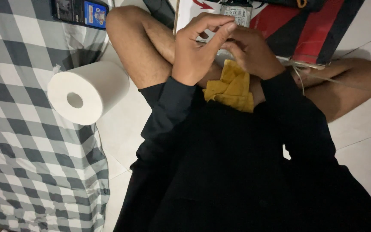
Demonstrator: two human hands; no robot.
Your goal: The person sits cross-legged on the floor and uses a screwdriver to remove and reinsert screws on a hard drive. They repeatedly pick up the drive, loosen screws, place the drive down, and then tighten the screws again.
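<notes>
The left hand (196, 47) and the right hand (252, 51) are meeting above the person's crossed bare legs, fingertips touching over something too small and too covered to make out; whether either hand is actually pinching anything cannot be told. The left hand is arching with its fingers bent down toward the right, wrist raised. The right hand is curling under it, knuckles toward the camera. Both black sleeves are running back to the black-clad body that is filling the lower picture.

A crumpled yellow cloth (232, 88) is lying in the lap just below the hands, partly tucked under the right wrist. Just beyond the fingers, a small metal drive with a label (236, 13) is resting on a red, white and black board (310, 30), its lower part hidden by the hands.

To the left, a white paper roll (89, 91) is lying on its side at the edge of a grey checked sheet (22, 141). A dark phone-like slab (80, 13) is sitting on that sheet, cut off by the top edge.
</notes>
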